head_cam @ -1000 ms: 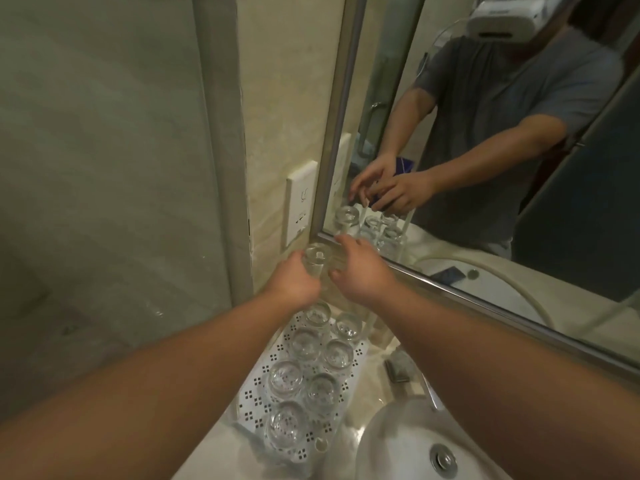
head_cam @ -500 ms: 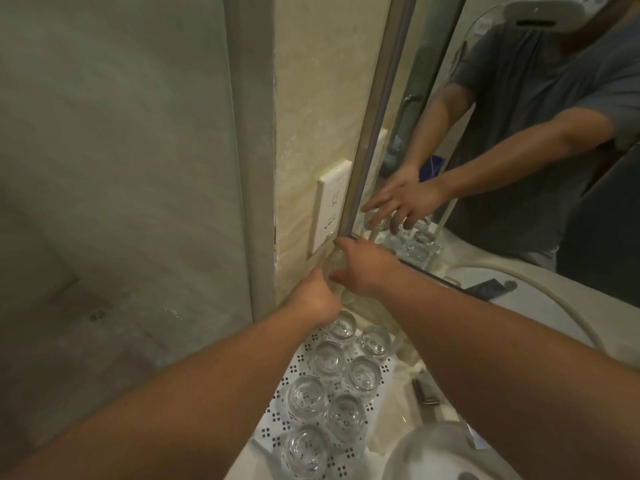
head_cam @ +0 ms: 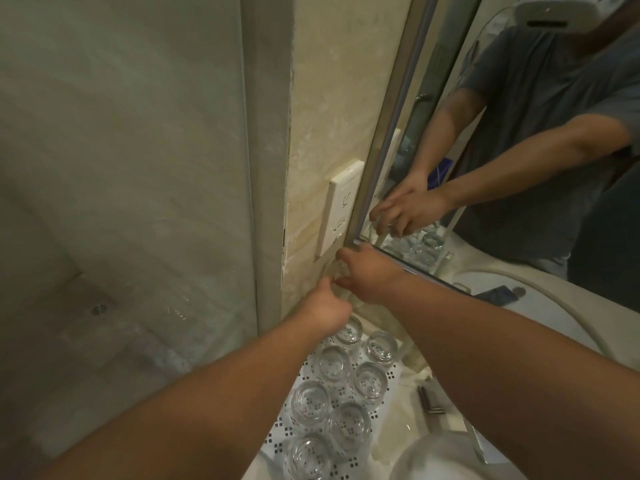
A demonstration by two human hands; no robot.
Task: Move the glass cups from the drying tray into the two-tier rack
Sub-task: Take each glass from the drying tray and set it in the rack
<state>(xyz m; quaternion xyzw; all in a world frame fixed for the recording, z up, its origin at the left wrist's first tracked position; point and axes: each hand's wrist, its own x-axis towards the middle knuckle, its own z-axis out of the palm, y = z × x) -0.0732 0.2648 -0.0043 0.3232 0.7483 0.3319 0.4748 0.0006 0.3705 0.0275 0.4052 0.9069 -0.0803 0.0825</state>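
Note:
Both my hands meet close to the wall corner, just under the mirror's lower left corner. My left hand (head_cam: 325, 313) and my right hand (head_cam: 370, 275) together grip one clear glass cup (head_cam: 335, 271), which is mostly hidden by the fingers. Below them, several upside-down glass cups (head_cam: 334, 363) stand in two rows on the white perforated drying tray (head_cam: 284, 433). The white rack (head_cam: 410, 355) sits behind the tray, largely covered by my right forearm. Its mirror reflection (head_cam: 424, 245) shows glasses standing in it.
A white wall socket (head_cam: 341, 206) is just above my hands. The mirror frame (head_cam: 391, 109) runs up the wall to the right. A glass shower partition (head_cam: 121, 168) fills the left. A white basin (head_cam: 433, 459) and a dark flat object (head_cam: 429, 400) lie at lower right.
Both hands have carried the cup farther from me and up toward the wall corner under the socket. The view has followed, so the tray sits lower in the frame.

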